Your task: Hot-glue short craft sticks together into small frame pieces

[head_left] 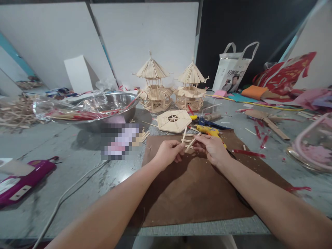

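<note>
Above the brown mat (192,193), my left hand (169,152) pinches one side of a small frame of thin wooden sticks (190,144). My right hand (211,148) grips the frame's other side, fingers closed on it. Just beyond my hands lies a flat hexagonal stick panel (166,125) with a spoked opening in its middle. A yellow glue gun (207,130) rests right behind my right hand, partly hidden by it. Two stick-built pagoda models (153,86) stand upright farther back.
At left is a metal bowl (129,103) holding plastic-wrapped sticks. A purple power strip (33,176) and a white cable (70,188) lie nearer. Red scraps (249,153) and a pink-rimmed object (308,138) are at right. A white bag (230,71) stands behind.
</note>
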{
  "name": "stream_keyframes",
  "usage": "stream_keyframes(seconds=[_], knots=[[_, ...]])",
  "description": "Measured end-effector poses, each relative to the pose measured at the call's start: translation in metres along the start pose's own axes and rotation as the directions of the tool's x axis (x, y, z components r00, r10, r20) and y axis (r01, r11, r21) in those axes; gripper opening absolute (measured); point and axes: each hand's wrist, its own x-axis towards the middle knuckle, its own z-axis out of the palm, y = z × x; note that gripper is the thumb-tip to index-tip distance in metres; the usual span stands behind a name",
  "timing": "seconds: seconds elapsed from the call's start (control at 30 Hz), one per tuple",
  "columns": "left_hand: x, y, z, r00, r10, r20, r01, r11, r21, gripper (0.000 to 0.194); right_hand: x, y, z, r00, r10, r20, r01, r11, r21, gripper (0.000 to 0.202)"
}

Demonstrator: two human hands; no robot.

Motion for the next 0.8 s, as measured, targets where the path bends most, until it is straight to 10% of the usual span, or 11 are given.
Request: stream_keyframes(seconds=[0.3, 0.43, 0.6, 0.8], knots=[[-0.002, 0.001, -0.009, 0.909, 0.307, -0.281, -0.115, 0.835, 0.539, 0.025, -0.002, -0.001, -0.001, 0.998, -0.036, 0.047, 0.036, 0.999, 0.009, 0.012], [-0.007, 0.007, -0.007, 0.956, 0.281, -0.079, -0.227, 0.886, 0.403, 0.035, -0.004, 0.000, 0.000, 0.996, -0.059, 0.064, 0.059, 0.998, 0.000, 0.017], [-0.010, 0.011, -0.003, 0.985, 0.056, 0.166, -0.062, 0.998, 0.029, 0.044, -0.007, 0.000, 0.002, 0.985, -0.097, 0.140, 0.095, 0.995, 0.024, 0.018], [-0.009, 0.011, -0.004, 0.977, 0.012, 0.214, 0.012, 0.994, -0.108, 0.037, -0.008, 0.001, 0.002, 0.975, -0.104, 0.198, 0.101, 0.995, 0.026, 0.017]])
